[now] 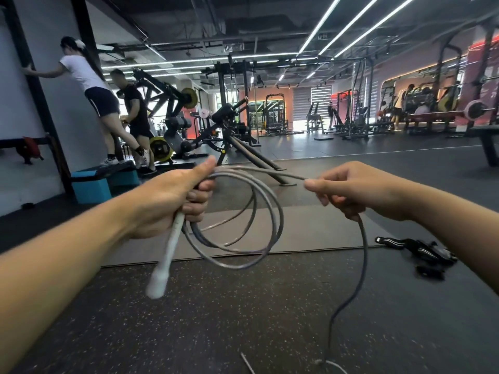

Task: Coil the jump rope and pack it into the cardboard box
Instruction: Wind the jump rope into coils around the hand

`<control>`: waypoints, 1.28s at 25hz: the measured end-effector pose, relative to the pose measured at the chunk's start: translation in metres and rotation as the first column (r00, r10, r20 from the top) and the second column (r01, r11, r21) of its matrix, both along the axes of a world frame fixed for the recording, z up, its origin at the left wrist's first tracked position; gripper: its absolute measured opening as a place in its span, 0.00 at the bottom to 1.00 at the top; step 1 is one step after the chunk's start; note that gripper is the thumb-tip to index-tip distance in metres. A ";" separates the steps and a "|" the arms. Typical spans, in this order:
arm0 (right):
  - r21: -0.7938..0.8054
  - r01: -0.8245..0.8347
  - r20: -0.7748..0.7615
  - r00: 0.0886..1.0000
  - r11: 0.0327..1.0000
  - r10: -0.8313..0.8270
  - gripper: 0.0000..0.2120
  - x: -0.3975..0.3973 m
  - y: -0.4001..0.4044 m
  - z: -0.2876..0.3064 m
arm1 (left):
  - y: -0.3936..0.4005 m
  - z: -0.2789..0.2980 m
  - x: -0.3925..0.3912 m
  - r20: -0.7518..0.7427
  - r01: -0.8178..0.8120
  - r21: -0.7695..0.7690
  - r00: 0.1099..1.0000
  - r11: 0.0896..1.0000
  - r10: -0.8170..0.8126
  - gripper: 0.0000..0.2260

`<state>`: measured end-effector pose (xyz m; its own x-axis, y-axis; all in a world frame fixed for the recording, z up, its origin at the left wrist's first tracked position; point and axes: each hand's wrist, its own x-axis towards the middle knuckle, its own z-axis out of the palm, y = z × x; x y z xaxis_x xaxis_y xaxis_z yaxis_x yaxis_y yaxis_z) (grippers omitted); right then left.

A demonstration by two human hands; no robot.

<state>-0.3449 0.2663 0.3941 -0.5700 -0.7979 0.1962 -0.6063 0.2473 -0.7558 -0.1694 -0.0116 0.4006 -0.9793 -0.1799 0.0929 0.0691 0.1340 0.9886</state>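
My left hand (172,201) grips a white handle (167,252) of the grey jump rope (272,209) together with several loops of coiled rope that hang below my fist. A short stretch of rope runs taut from there to my right hand (351,190), which pinches it between thumb and fingers. From my right hand the loose rope drops to the speckled black floor near the bottom edge of the view. No cardboard box is in view.
A grey mat (310,230) lies on the floor under the hands. Black straps (421,252) lie on the floor at right. A blue step platform (102,182) and two people stand at left. Weight machines (232,130) fill the room behind.
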 end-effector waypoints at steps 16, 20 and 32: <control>-0.598 0.185 0.602 0.746 0.780 0.284 0.17 0.006 -0.062 -0.076 | 0.064 -0.014 -0.038 -0.280 -0.056 0.729 0.885 0.682 0.372 0.23; -0.551 0.145 0.666 0.670 0.822 0.328 0.19 0.018 -0.077 -0.079 | 0.067 -0.007 -0.039 -0.316 0.015 0.799 0.861 0.601 0.399 0.24; -0.731 -0.108 0.468 0.639 0.674 0.610 0.24 0.064 -0.101 -0.080 | 0.079 -0.003 -0.060 -0.177 -0.061 0.957 0.654 0.284 0.736 0.25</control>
<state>-0.2807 0.1657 0.3140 -0.4277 -0.8037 0.4138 0.1619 -0.5184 -0.8396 -0.2291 0.0672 0.3976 -0.5591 -0.8288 0.0226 0.7828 -0.5188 0.3436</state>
